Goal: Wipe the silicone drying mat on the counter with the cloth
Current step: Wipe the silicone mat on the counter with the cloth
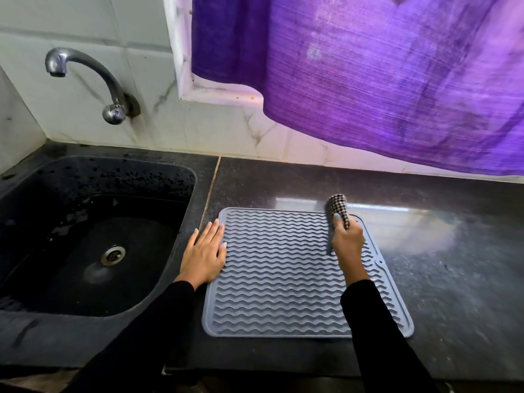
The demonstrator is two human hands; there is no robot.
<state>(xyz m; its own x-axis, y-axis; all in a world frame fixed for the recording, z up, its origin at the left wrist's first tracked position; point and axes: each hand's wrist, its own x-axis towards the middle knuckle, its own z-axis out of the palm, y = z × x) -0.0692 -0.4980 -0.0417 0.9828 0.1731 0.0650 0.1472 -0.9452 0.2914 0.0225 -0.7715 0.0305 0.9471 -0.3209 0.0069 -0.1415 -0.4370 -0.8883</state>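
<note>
Mat (283, 273) under flat left hand (204, 255) (cloth (338, 209) gripped)

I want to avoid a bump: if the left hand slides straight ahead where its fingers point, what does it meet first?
Probably nothing soon. The left hand lies flat at the mat edge, fingers pointing away over bare counter; the tiled wall behind comes first, though depth is unclear.

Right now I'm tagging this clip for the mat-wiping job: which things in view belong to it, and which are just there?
Part of the job:
- silicone drying mat, flat on the counter
- checked cloth, bunched in the right hand at the mat's far right corner
- left hand, flat on the mat's left edge

Just there:
- sink
- tap
- purple curtain
</note>
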